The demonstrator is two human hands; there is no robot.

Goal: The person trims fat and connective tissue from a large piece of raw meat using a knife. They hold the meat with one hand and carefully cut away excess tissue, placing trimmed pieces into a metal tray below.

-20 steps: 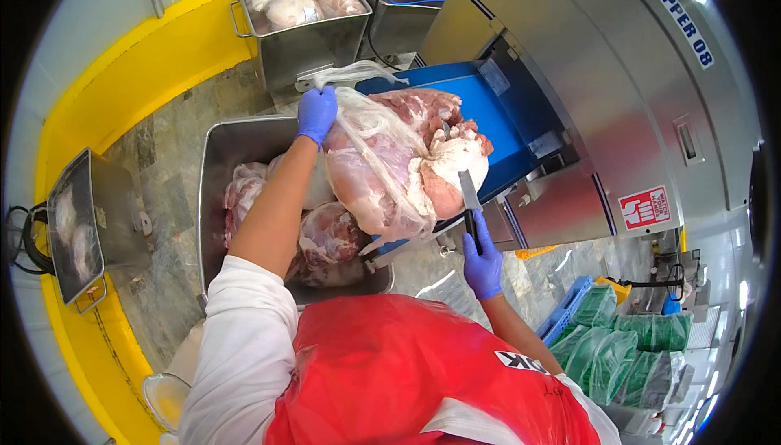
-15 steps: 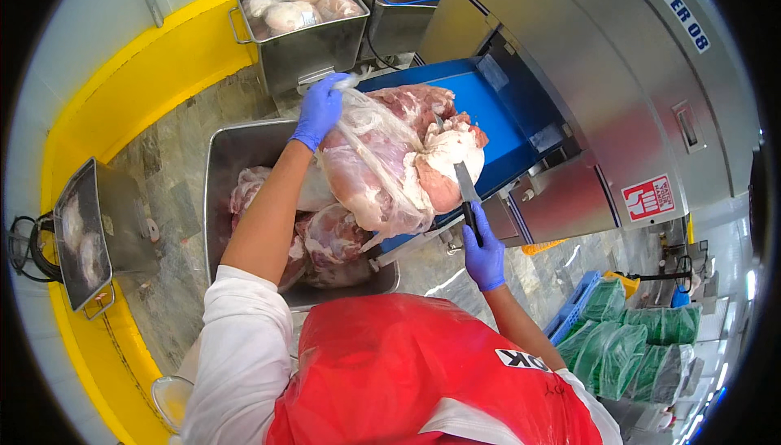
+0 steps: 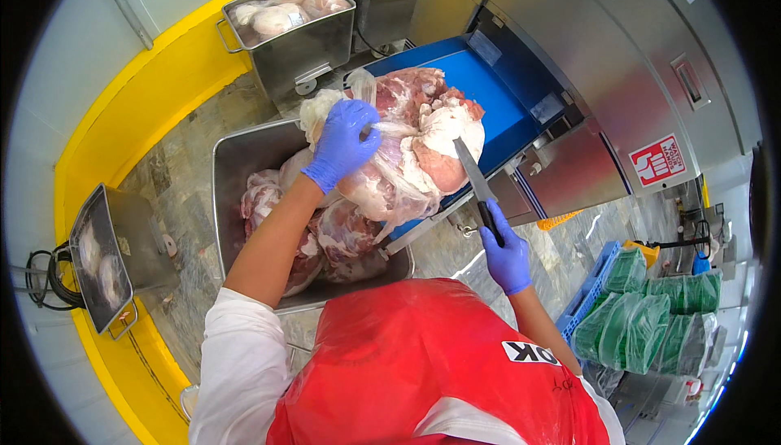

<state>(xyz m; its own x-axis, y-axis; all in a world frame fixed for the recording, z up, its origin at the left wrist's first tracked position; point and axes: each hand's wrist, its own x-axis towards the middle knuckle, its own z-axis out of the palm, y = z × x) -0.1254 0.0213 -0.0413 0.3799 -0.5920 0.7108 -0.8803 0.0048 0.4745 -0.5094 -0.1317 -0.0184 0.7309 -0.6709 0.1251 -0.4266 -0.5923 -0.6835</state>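
My left hand [image 3: 346, 140], in a purple glove, is closed on a clear plastic bag [image 3: 382, 164] lying over a large piece of raw meat. My right hand [image 3: 502, 254], also gloved, grips a knife [image 3: 474, 176] by its black handle, its blade tip at the pale, fatty meat [image 3: 447, 140]. This meat and a redder piece [image 3: 407, 91] lie on a blue conveyor [image 3: 504, 111]. Beneath my left arm a steel bin [image 3: 226, 160] holds several raw cuts [image 3: 342, 242].
A steel machine [image 3: 594, 54] stands at right. Bins of bagged meat [image 3: 281, 18] stand behind and at left [image 3: 102, 262]. Another bin [image 3: 382, 2] is at the back. A blue pallet [image 3: 586, 290] with green wrapped items [image 3: 626, 331] is lower right, a black hose [image 3: 49, 282] far left.
My left hand has moved down and right from the bag's upper end onto the middle of the bagged meat. My right hand with the knife has shifted slightly right.
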